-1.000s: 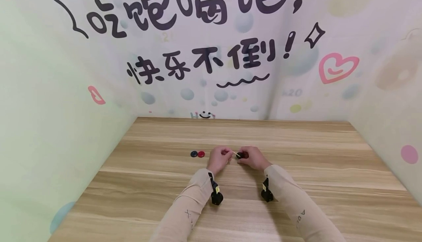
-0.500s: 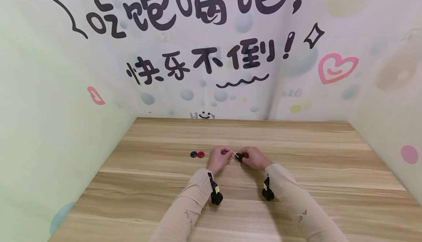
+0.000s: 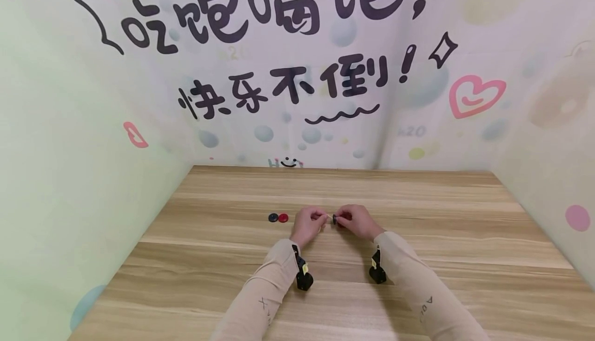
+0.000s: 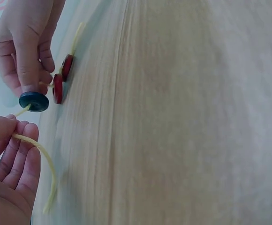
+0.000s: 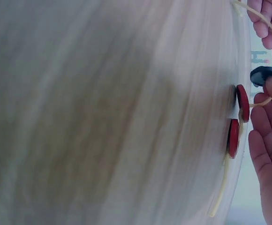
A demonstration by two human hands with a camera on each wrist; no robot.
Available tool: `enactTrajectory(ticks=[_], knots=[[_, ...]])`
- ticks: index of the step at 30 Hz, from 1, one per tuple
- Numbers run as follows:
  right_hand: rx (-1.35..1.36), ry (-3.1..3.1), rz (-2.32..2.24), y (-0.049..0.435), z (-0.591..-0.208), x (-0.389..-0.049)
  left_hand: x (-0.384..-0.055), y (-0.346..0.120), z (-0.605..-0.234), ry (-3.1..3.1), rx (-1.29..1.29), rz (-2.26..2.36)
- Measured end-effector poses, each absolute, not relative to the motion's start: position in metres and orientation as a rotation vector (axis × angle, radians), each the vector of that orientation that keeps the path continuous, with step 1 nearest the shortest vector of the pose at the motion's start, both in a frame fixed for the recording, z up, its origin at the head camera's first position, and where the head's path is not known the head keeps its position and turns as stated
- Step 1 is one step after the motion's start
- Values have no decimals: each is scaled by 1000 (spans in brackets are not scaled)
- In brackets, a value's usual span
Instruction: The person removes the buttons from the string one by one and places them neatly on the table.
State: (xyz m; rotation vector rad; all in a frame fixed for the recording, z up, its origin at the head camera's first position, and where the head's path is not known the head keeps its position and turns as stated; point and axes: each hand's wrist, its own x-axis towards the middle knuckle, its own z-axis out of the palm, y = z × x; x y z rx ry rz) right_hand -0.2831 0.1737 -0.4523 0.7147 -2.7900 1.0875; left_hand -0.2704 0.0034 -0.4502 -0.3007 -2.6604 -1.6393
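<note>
My left hand (image 3: 308, 225) pinches a yellow cord (image 4: 50, 173) between thumb and fingers, and its loose end hangs below them in the left wrist view. Just opposite, my right hand (image 3: 358, 221) pinches a dark blue button (image 4: 34, 101) by its rim. The cord passes through the middle of this button, which stands edge-on in the head view. Farther along the same cord hang two red buttons (image 5: 243, 103), one close behind the other, beyond the right hand's fingers. The cord's other end (image 5: 215, 206) trails past them.
On the wooden table (image 3: 232, 289), left of the hands, lie a dark blue button (image 3: 273, 217) and a red button (image 3: 283, 218) side by side. A printed cloth wall (image 3: 288, 139) stands behind the table, with walls at both sides.
The dark blue button in my right hand has turned from facing up to edge-on and shifted slightly left toward the left hand. The left hand stays nearly still, holding the cord.
</note>
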Motion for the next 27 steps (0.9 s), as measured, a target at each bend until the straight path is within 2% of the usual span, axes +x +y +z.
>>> enactTrajectory(ticks=[14, 27], knots=[[523, -2749, 1428, 174, -446, -283, -269, 12, -451, -2685, -362, -1684], [573, -2729, 1449, 173, -448, -285, -271, 19, -456, -2624, -457, -1742]])
